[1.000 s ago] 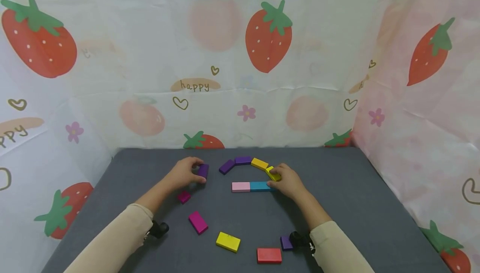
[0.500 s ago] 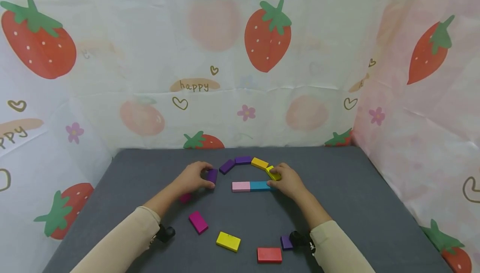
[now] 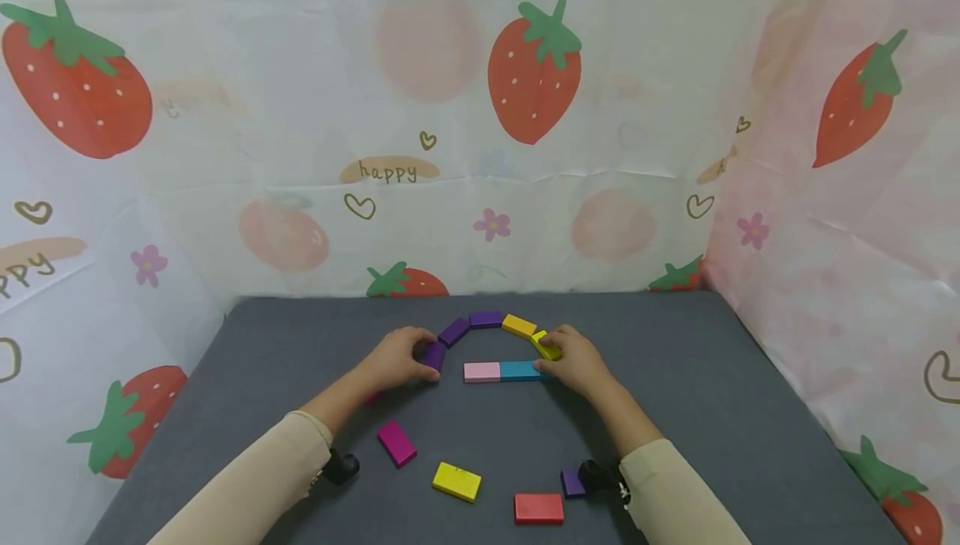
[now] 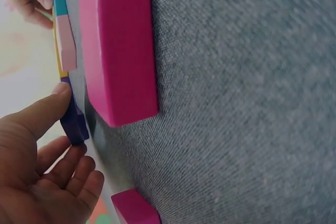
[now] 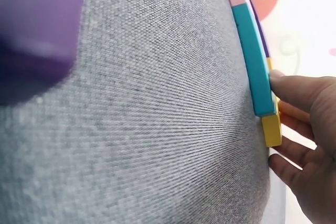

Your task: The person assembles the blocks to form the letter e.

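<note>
My left hand (image 3: 397, 357) pinches a purple block (image 3: 434, 356) between thumb and fingers, at the left end of a curved row. Two more purple blocks, one of them this purple block (image 3: 486, 320), and a yellow-orange block (image 3: 519, 327) continue that row. At its right end my right hand (image 3: 577, 360) grips a yellow block (image 3: 546, 347), its fingers partly covering it. The right thumb lies by the end of a blue block (image 3: 519, 372), which joins a pink block (image 3: 482, 372) in a straight line below the arc.
Nearer on the grey tabletop (image 3: 712, 412) lie a magenta block (image 3: 397, 444), a yellow block (image 3: 457, 482), a red block (image 3: 538, 509) and a purple block (image 3: 572, 484) beside the right wrist camera. Another magenta block (image 4: 135, 208) is mostly hidden behind the left hand in the head view.
My left hand has carried its purple block rightward to the end of the purple row, covering most of a magenta block. My right hand has stayed in place.
</note>
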Tool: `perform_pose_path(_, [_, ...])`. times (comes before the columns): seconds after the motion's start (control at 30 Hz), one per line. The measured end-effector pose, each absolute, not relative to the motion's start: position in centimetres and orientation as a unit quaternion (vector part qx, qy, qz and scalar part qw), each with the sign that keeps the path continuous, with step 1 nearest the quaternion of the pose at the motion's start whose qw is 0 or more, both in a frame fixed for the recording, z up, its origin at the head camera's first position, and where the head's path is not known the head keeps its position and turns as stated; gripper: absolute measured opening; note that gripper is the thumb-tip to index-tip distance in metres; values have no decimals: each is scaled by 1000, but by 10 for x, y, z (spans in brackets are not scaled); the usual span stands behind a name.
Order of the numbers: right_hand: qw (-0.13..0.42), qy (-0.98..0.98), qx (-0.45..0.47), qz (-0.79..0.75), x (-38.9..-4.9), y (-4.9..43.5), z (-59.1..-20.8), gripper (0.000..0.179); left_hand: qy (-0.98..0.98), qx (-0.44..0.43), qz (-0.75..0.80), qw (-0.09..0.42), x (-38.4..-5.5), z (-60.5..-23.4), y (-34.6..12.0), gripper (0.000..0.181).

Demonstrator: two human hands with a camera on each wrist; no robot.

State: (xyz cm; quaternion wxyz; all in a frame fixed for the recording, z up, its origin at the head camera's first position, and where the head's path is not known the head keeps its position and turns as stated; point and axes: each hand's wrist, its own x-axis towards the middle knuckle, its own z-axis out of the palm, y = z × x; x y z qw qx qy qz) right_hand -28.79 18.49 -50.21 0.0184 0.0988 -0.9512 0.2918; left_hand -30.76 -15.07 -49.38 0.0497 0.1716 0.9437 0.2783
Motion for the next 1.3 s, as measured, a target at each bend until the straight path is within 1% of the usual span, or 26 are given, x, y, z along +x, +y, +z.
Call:
perform_pose_path(0.17, [16,-951,98,292,-287,185,-503,45,944,177,274,52,-306,-495,-147,64])
perform_pose_path(0.43, [15,-949,99,300,-287,184,-501,45,943,193,269,41,-311,-499,-145,63])
perform_pose_path(0.93, [11,-952,99,289,-288,185,-501,46,949,188,252,34,-307,-497,-138,66])
perform_pose_path(1.3, [15,-952,99,291,-288,185,-501,45,949,203,241,22,-308,-499,-138,65])
